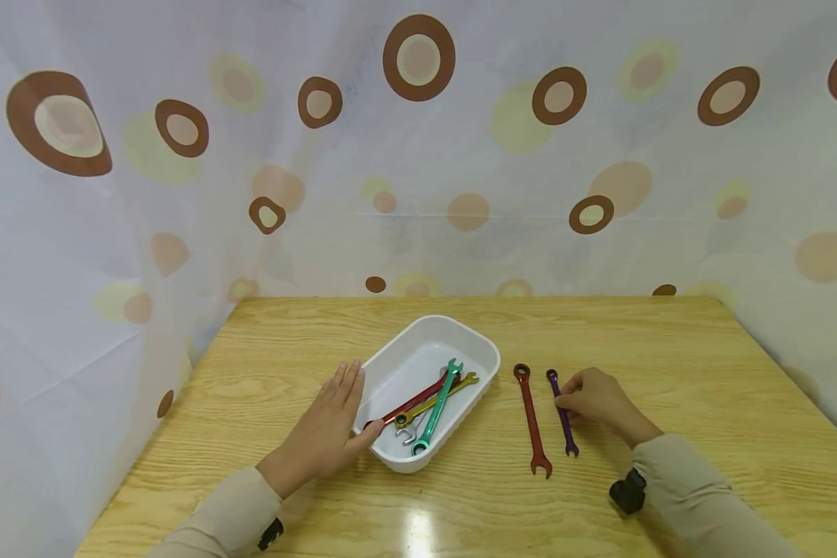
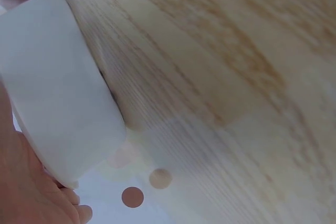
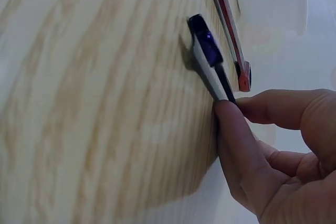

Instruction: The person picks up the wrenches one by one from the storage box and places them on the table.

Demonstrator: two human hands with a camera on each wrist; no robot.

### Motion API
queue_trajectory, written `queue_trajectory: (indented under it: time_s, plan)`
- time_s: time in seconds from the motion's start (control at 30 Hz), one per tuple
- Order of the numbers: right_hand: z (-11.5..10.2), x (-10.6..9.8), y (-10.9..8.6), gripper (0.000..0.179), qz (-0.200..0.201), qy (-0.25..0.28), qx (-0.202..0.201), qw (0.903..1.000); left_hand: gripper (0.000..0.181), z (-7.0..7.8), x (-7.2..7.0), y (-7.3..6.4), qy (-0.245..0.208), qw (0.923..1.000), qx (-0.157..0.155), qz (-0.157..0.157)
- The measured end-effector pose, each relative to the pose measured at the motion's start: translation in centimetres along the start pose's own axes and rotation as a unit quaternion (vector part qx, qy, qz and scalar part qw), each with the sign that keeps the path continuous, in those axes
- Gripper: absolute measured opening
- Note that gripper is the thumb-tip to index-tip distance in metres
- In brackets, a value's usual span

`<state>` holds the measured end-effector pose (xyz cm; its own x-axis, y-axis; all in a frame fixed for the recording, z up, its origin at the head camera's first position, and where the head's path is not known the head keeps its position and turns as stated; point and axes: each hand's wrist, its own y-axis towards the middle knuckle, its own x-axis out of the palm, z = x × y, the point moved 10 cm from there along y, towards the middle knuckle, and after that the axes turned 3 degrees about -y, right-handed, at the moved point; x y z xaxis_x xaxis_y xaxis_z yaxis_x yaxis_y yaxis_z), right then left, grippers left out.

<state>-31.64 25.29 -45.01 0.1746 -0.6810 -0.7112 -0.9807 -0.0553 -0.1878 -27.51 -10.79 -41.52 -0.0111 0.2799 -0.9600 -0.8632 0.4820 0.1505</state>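
My right hand pinches a purple combination wrench between thumb and fingertips, right over the wood surface. In the right wrist view the wrench's purple open end points away from the fingers. Just left of it lies a larger red wrench, ring end toward the back. My left hand rests with straight fingers along the left side of a white plastic bin, thumb at the rim. Inside the bin, a green wrench lies across a yellow wrench, a red one and silver ones.
The wooden table extends around the bin and the wrenches. A white curtain with brown and yellow circles stands behind the table's back edge and along both sides. Dark wrist devices sit at the sleeves.
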Motion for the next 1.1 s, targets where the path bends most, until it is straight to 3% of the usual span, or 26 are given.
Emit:
queue_trajectory:
  time_s: [0.57, 0.87, 1.1]
  plan:
    - [0.43, -0.14, -0.19, 0.014, 0.011, 0.006, 0.015, 0.9998, 0.083, 0.12, -0.16, -0.12, 0.002, 1.0000, -0.005, -0.007]
    - [0.13, -0.20, -0.33, 0.015, 0.012, -0.001, -0.002, 0.9999, 0.082, 0.17, -0.22, -0.17, 0.003, 1.0000, 0.001, 0.001]
    - [0.44, -0.29, -0.34, 0.019, -0.001, 0.011, 0.008, 0.9999, 0.081, 0.19, -0.18, -0.07, -0.001, 1.0000, 0.004, 0.007]
